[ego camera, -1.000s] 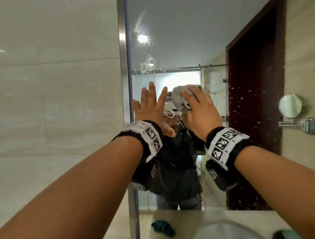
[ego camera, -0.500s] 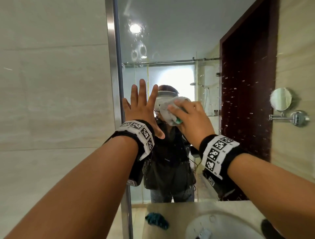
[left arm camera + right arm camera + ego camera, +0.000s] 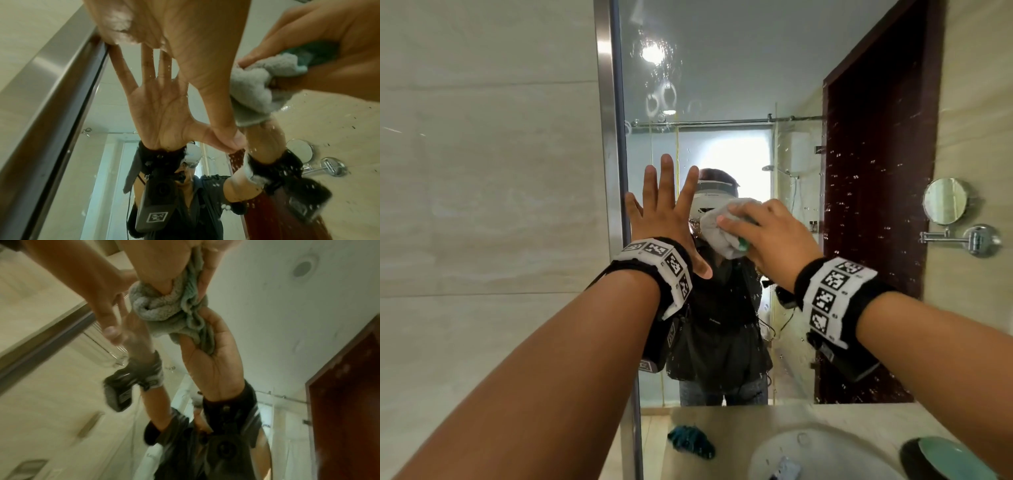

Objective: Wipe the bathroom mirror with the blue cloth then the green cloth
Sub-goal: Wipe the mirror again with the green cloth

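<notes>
My left hand [image 3: 666, 219] lies flat on the bathroom mirror [image 3: 739, 78], fingers spread, close to its left frame. In the left wrist view the palm [image 3: 185, 40] meets its own reflection on the glass. Just to its right, my right hand [image 3: 774, 236] grips the bunched green cloth [image 3: 717, 233], pale grey with a green side, and presses it against the glass. The same cloth [image 3: 257, 87] shows wadded under the fingers, and the right wrist view has the cloth [image 3: 160, 308] squeezed against the mirror. The blue cloth [image 3: 690, 440] lies crumpled on the counter below.
Water drops and smears cover the upper and right glass. A steel frame [image 3: 606, 137] edges the mirror, with tiled wall to the left. Below are the counter [image 3: 739, 419], a white basin [image 3: 818, 455] and a teal dish [image 3: 955, 459]. A round swivel mirror [image 3: 945, 201] juts from the right wall.
My right hand has slid the cloth down the glass, from above the reflected headset to below it. The left hand has stayed flat by the frame. The head view has tipped downward.
</notes>
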Demonstrator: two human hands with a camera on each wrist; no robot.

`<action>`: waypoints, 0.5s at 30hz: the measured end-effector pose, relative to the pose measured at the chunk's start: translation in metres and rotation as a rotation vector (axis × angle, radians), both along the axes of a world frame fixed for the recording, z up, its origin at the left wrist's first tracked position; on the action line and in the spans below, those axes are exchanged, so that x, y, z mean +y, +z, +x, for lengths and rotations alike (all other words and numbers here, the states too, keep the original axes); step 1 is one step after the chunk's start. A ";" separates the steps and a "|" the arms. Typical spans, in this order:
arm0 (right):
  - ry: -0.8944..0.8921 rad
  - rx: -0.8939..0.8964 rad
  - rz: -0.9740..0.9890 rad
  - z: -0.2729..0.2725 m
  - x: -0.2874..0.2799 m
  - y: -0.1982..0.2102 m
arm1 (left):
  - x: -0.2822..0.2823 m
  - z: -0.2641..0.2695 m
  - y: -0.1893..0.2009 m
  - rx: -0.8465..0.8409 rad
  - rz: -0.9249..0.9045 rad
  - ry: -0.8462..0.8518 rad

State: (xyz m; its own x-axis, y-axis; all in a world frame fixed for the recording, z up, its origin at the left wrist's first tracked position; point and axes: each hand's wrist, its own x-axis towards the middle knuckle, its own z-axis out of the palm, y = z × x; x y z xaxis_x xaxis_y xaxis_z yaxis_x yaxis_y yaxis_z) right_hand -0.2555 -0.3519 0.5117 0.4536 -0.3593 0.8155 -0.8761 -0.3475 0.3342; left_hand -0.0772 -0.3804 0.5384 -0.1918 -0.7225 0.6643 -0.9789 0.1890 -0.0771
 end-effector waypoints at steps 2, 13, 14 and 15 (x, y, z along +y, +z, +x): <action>-0.014 -0.191 0.009 -0.007 0.002 0.026 | 0.000 0.000 0.000 0.005 0.006 -0.017; -0.001 0.134 0.026 0.001 -0.001 -0.020 | 0.000 -0.002 -0.001 0.001 -0.018 0.034; -0.012 0.106 0.044 -0.002 0.000 -0.011 | 0.000 -0.002 -0.001 0.005 -0.011 0.026; -0.019 0.023 0.040 -0.005 0.001 0.000 | 0.000 -0.001 0.000 0.010 0.000 0.011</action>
State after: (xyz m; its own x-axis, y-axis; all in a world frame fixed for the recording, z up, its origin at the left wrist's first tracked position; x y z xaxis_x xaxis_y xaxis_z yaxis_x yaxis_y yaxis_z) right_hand -0.2604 -0.3508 0.5121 0.4651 -0.3999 0.7897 -0.8748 -0.3440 0.3410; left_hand -0.0781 -0.3805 0.5383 -0.1772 -0.7244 0.6662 -0.9817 0.1780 -0.0676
